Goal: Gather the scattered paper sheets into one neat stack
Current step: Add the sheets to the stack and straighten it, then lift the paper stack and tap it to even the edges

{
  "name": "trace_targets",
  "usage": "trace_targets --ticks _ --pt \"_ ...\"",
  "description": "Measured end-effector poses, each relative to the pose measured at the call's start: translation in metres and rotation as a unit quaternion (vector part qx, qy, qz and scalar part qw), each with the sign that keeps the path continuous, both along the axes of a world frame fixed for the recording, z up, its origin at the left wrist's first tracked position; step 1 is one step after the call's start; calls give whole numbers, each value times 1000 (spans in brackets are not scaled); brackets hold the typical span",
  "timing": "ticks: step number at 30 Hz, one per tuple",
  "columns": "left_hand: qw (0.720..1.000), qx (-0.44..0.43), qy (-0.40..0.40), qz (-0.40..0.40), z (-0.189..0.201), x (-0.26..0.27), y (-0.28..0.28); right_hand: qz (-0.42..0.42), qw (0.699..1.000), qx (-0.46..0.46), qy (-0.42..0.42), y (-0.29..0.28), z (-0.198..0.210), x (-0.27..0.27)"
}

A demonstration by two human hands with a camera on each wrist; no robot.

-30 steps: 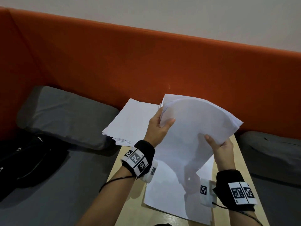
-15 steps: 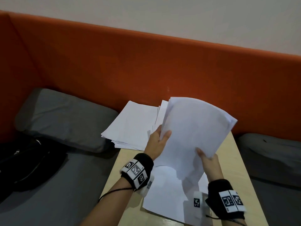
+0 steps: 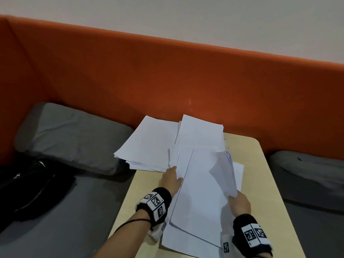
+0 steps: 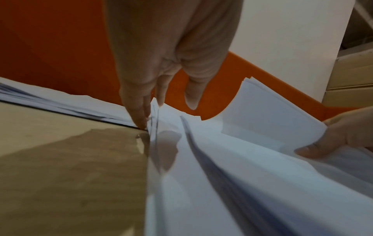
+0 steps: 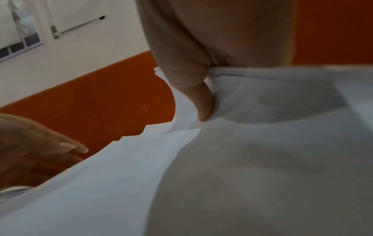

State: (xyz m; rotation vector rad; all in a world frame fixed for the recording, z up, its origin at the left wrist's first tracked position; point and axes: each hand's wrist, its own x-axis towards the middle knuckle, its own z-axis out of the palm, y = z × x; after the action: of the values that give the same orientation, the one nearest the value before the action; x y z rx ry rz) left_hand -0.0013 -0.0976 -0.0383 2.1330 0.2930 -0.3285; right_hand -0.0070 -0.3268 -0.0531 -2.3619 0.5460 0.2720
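Observation:
A bundle of white paper sheets (image 3: 201, 192) lies along the light wooden table (image 3: 260, 183), on top of other loose sheets (image 3: 178, 244). My left hand (image 3: 172, 178) stands at the bundle's left edge, its straight fingers (image 4: 141, 111) touching the paper edges and the table. My right hand (image 3: 238, 201) pinches the bundle's right edge, which curls upward; its thumb (image 5: 201, 102) presses on top. A second pile of sheets (image 3: 149, 146) sits at the far left corner and overhangs the table edge. One more sheet (image 3: 201, 131) lies by the backrest.
An orange padded backrest (image 3: 167, 81) runs behind the table. A grey cushion (image 3: 70, 135) and a black bag (image 3: 28, 187) lie on the seat to the left. Another grey cushion (image 3: 307, 174) lies to the right.
The bundle, held up in the air before, has come down flat onto the table. Both hands dropped with it, and my left hand went from gripping it to touching its edge.

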Motion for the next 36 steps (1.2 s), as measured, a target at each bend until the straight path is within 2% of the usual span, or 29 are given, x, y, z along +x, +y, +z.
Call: trace_targets --ticks 6,15,19,26,33,36 --pt "998 32 27 -54 7 -2 -5 40 998 -37 -19 15 3 4" --pt "997 5 42 -59 9 -4 -3 53 997 -52 8 28 6 8" --pt "997 5 46 -59 10 -3 -2 29 999 6 31 22 9 11" --pt "998 -1 38 -59 5 -3 -3 2 1000 16 15 21 7 9" --pt "998 -10 34 -59 2 -3 -2 7 999 33 -43 28 13 5" --pt "998 -36 32 -46 -1 -5 0 30 992 91 -78 28 18 3"
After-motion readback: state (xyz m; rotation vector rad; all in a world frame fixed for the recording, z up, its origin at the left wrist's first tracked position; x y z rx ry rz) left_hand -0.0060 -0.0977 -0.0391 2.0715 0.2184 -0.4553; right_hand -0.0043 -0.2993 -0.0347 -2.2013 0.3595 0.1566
